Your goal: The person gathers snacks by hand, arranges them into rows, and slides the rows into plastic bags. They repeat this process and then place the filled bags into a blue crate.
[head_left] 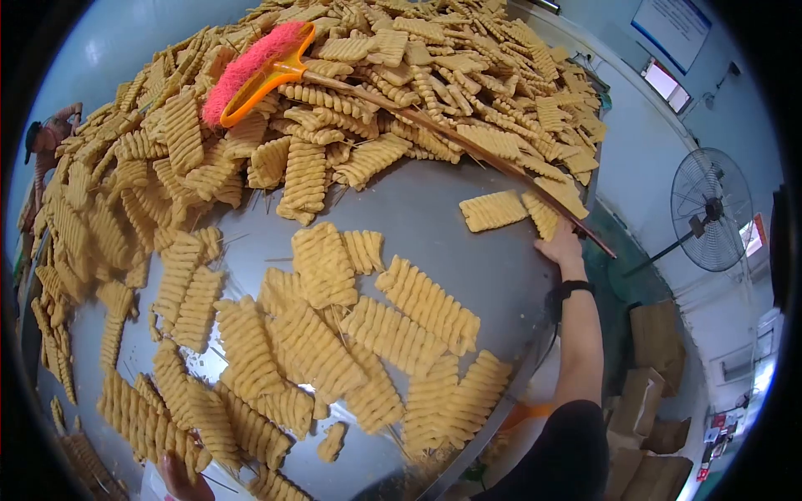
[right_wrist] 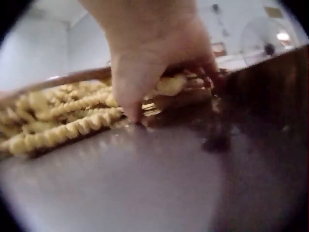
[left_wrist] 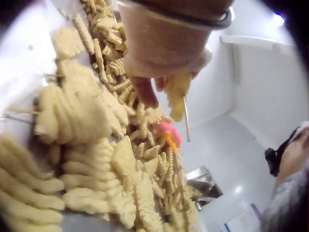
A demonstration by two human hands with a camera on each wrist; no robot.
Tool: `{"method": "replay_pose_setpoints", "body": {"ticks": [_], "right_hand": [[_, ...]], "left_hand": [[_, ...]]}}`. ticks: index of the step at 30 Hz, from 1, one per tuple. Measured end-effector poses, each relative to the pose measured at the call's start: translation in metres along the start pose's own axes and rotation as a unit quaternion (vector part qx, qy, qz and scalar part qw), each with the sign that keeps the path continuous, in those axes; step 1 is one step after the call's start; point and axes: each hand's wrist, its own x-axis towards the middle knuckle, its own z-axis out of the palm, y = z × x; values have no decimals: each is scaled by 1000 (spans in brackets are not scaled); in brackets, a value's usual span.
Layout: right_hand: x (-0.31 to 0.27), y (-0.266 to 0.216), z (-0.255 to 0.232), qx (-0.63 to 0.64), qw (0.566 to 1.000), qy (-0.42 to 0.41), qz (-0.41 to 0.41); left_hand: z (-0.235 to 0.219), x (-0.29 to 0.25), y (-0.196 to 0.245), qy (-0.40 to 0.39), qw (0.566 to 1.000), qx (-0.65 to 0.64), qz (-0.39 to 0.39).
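Note:
Wavy yellow pieces (head_left: 323, 265), some with thin sticks, lie scattered over a metal table (head_left: 409, 209). At the bottom left of the head view my left hand (head_left: 182, 480) is partly cut off. The left wrist view has that hand (left_wrist: 166, 58) gripping a yellow piece (left_wrist: 177, 92) with a stick pointing down. My right hand (head_left: 561, 249) reaches to the table's right side, its fingers around the near end of a wavy piece (head_left: 541, 215), beside a flat piece (head_left: 493, 210). In the right wrist view the hand (right_wrist: 149, 63) has its thumb lowered before a piece (right_wrist: 171, 86).
A large heap of pieces (head_left: 468, 75) covers the table's far side. Across it lies a broom with a pink head (head_left: 251, 71), its handle (head_left: 468, 142) passing above my right hand. A fan (head_left: 710, 209) and cardboard boxes (head_left: 656, 342) stand right; a person (head_left: 57, 142) is far left.

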Motion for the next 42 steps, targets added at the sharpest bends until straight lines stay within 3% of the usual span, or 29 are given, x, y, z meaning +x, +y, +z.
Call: {"method": "replay_pose_setpoints", "body": {"ticks": [1,2,4,5,6,8,9,10,11,12,15,18,19,20,22,24,26,27,28,30,32,33,35,36,37,39,40,41,42], "right_hand": [[-8,3,-1,-15,999,-25,-30],[-21,3,-1,-17,999,-23,-29],[-58,-3,3,26,995,-15,-99],[-79,-7,4,31,992,-5,-124],[-98,-12,5,35,988,7,-151],[-138,-30,-1,54,979,-19,-195],[-159,-43,-1,60,974,-25,-215],[-178,-56,-1,67,969,-32,-237],[-193,-68,4,65,966,-32,-248],[-206,-79,11,72,955,-29,-286],[-227,-124,33,106,928,-37,-356],[-221,-187,74,271,868,2,-416],[-218,-205,69,374,827,-113,-404],[-219,-220,62,465,770,-226,-375],[-250,-230,-7,515,756,-314,-255],[-269,-227,-38,564,741,-241,-272],[-297,-211,-67,548,732,-163,-371],[-312,-198,-75,536,718,-196,-398],[-328,-182,-80,523,704,-229,-422],[-373,-156,-86,464,690,-314,-458],[-393,-133,-42,453,625,-396,-497],[-393,-119,-4,450,619,-403,-502],[-388,-98,58,371,656,-477,-452],[-395,-104,47,366,653,-484,-453],[-404,-115,23,473,669,-421,-390],[-392,-127,19,547,694,-285,-371],[-371,-129,27,521,711,-215,-421],[-373,-133,13,522,709,-217,-423],[-374,-133,-7,558,684,-289,-370]], "left_hand": [[3,12,46,-1,998,17,62],[-2,23,82,-1,998,14,61],[-12,32,130,-35,943,213,251],[-5,25,135,8,965,149,213],[2,2,110,17,966,145,213],[21,-68,38,-83,995,-34,34],[34,-83,29,-69,959,-247,-119],[40,-96,26,-50,856,-443,-263],[37,-85,73,-76,883,-397,-237],[41,-68,112,13,802,-504,-319],[46,-61,169,-59,776,-535,-329],[70,-44,166,-74,816,-508,-267],[91,-34,153,2,909,-365,-200],[92,-15,153,4,945,-303,-120],[106,21,131,72,961,-238,-124],[105,59,112,88,968,-194,-129],[94,86,101,96,971,-164,-143],[80,94,104,56,908,-354,-218],[64,93,107,14,803,-527,-279],[31,81,103,-29,778,-571,-262],[0,55,108,-34,762,-595,-251],[-19,41,125,-21,770,-579,-268],[-29,14,117,-18,772,-563,-295],[-31,3,113,-11,771,-561,-303],[-32,-7,112,-6,750,-586,-306],[-31,-22,110,7,727,-616,-305],[-31,-27,110,13,727,-611,-313],[-28,-31,105,28,736,-605,-301],[-25,-35,101,42,745,-600,-290]]}}
